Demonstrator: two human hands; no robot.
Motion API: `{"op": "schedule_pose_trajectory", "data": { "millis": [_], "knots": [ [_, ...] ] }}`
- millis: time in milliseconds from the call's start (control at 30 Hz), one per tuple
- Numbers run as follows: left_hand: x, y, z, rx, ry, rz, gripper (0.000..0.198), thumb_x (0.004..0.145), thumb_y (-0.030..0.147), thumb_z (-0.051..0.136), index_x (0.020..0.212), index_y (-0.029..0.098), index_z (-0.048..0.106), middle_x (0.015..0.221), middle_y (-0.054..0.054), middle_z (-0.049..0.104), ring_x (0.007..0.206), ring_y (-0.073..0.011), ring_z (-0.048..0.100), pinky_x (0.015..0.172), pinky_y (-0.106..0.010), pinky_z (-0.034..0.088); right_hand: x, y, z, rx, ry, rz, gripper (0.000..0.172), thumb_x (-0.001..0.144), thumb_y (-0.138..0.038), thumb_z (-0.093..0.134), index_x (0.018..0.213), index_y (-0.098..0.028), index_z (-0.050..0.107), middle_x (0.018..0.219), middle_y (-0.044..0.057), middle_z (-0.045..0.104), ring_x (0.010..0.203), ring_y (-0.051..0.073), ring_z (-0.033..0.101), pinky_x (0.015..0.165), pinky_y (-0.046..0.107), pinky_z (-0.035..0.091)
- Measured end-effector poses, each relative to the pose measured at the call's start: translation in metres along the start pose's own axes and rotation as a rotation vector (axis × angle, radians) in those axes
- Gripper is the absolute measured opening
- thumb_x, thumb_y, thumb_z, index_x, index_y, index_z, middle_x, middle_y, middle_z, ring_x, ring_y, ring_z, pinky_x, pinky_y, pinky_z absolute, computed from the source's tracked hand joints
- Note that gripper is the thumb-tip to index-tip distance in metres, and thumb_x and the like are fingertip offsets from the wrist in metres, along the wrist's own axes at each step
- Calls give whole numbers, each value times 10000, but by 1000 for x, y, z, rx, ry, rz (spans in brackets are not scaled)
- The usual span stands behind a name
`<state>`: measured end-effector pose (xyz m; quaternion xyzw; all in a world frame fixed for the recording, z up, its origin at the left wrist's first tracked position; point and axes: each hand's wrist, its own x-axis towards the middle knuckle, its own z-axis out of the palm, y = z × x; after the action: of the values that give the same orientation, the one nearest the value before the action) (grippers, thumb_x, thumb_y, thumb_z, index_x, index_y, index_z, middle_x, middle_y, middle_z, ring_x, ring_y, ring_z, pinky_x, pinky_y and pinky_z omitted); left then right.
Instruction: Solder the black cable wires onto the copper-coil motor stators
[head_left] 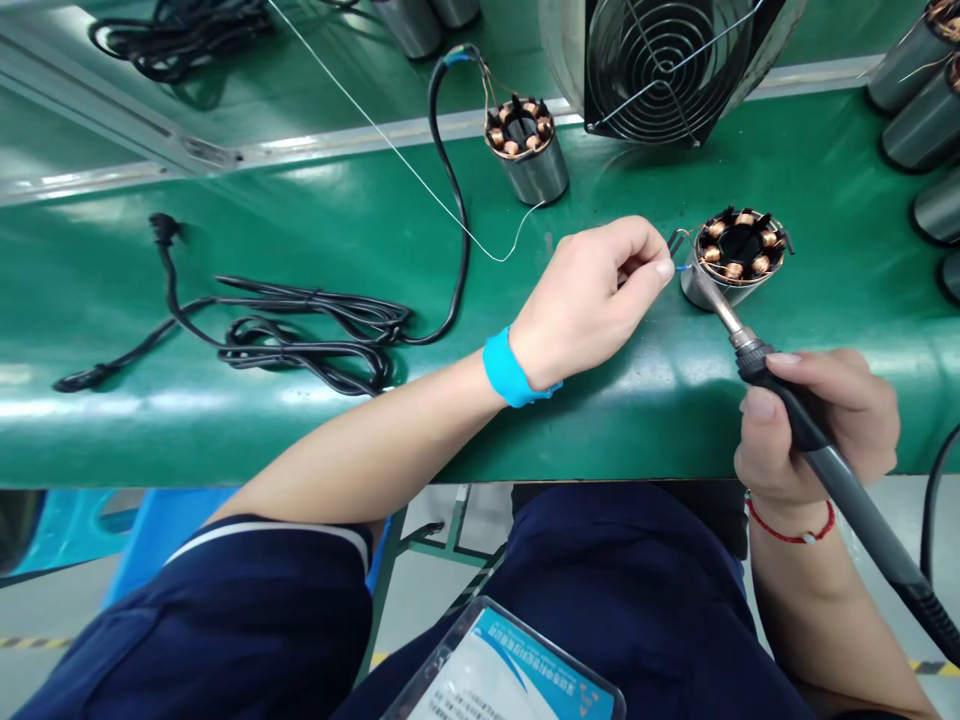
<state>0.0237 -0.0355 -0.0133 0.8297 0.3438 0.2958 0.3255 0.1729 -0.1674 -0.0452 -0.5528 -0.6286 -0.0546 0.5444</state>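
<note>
Fingers pinched, my left hand (pixel 596 295) holds thin insulated wires (pixel 681 266) beside a motor stator (pixel 739 245) with copper windings in a metal case. A blue and a dark bit of insulation show at the fingertips. My right hand (pixel 821 420) grips a soldering iron (pixel 814 440) by its dark handle. Its metal tip points up and left and reaches the near-left rim of the stator, by the wires. Whether the tip touches a wire, I cannot tell. A second stator (pixel 529 150) stands farther back, joined to a black cable (pixel 450 190).
A coiled power cord (pixel 315 330) lies on the green bench at left. Thin solder wire (pixel 420 175) runs down from the top toward the second stator. A fan (pixel 667 70) stands at the back. Several metal cylinders (pixel 922 130) line the right; more cables (pixel 187 40) lie top left.
</note>
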Motion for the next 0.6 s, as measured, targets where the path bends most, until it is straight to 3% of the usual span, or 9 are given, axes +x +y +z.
{"op": "schedule_pose_trajectory", "data": {
  "millis": [267,400,600],
  "knots": [
    [-2,-2,1,25,7,32,246,952,350,492,780,187,561,706,-20,581,699,-146,564,632,-284,468,0,4,5,6,87,-3,158,849,-232,619,1006,-216,621,780,-4,631,653,122,572,594,286,465],
    [-5,-5,0,122,15,115,224,954,334,480,827,190,595,760,-31,612,747,-162,584,707,-311,497,-2,8,5,30,143,-3,178,856,-255,614,1028,-215,636,706,-18,599,622,121,577,583,281,469],
    [-8,-7,3,332,22,203,201,957,266,455,913,172,628,843,-52,602,805,-183,597,724,-313,481,-3,4,-1,29,88,58,200,835,-230,634,1033,-208,649,694,-9,599,604,134,565,572,294,469]
  ]
}}
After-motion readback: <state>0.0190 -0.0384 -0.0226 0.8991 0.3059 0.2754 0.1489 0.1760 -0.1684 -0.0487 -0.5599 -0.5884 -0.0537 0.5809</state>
